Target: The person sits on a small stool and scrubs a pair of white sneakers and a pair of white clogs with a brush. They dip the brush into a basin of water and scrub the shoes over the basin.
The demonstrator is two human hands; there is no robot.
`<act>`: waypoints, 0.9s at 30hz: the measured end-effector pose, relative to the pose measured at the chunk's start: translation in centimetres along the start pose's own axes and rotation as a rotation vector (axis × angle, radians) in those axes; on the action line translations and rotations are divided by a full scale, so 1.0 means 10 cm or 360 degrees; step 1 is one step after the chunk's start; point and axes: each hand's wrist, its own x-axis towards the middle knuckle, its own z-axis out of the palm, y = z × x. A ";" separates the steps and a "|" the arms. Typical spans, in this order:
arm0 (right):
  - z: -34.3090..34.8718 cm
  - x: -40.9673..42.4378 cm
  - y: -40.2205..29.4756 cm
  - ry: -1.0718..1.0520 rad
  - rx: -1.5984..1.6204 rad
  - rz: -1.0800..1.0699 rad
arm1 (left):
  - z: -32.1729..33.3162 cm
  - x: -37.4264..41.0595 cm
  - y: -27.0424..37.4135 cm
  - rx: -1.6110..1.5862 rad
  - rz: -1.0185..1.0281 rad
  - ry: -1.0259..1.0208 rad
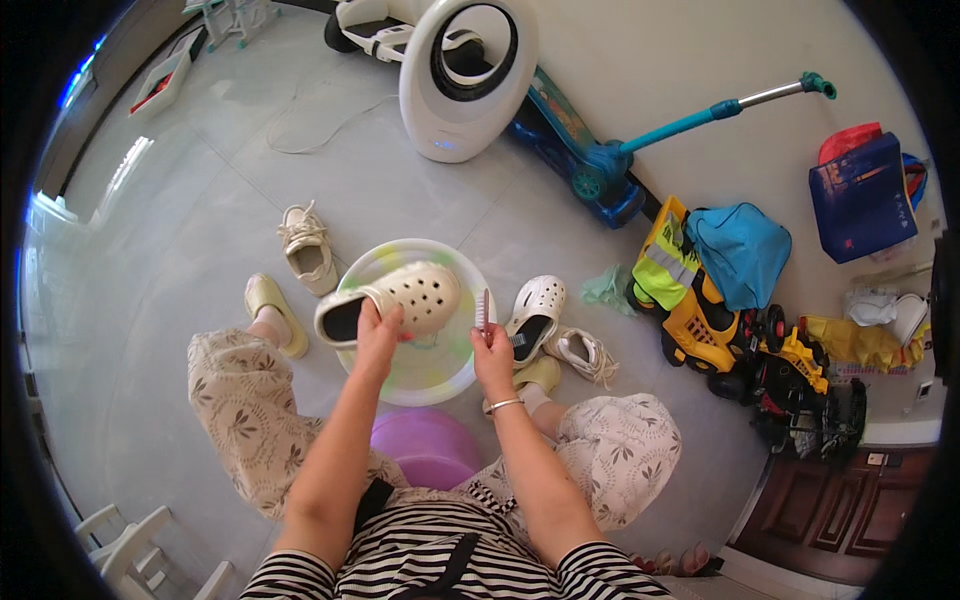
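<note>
Over a round plastic basin (420, 395), my left hand (379, 334) grips a cream perforated clog (427, 294) by its side near the heel opening. The clog's toe points right, and its dark insole shows at the left. My right hand (493, 358) holds a small pink-backed brush (482, 309) upright at the basin's right rim, its pale bristles facing left. Brush and clog are apart. Beside my right hand, a white clog (541, 300) with a dark insole lies on the floor, next to a cream lace-up shoe (581, 352).
Another lace-up shoe (307, 247) lies left of the basin. A purple stool or tub (427, 446) is between my legs. A white bladeless fan (450, 127), a teal scooter (600, 161) and a yellow toy vehicle (697, 330) stand beyond. A green cloth (609, 289) lies near the vehicle.
</note>
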 end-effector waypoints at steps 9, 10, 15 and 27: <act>-0.44 0.76 0.93 0.0440 -0.1045 -0.0028 | 0.21 1.63 0.23 0.0347 0.0228 -0.0052; -0.48 0.78 0.98 0.0441 -0.1127 0.0038 | 0.15 1.85 0.22 0.0410 0.0263 -0.0047; -0.57 0.81 1.17 0.0379 -0.1250 0.0398 | 0.10 2.39 0.33 0.0484 0.0127 -0.0003; -0.46 1.13 1.37 0.0539 -0.1214 -0.0056 | -0.06 1.39 -0.73 0.0270 0.0126 0.0324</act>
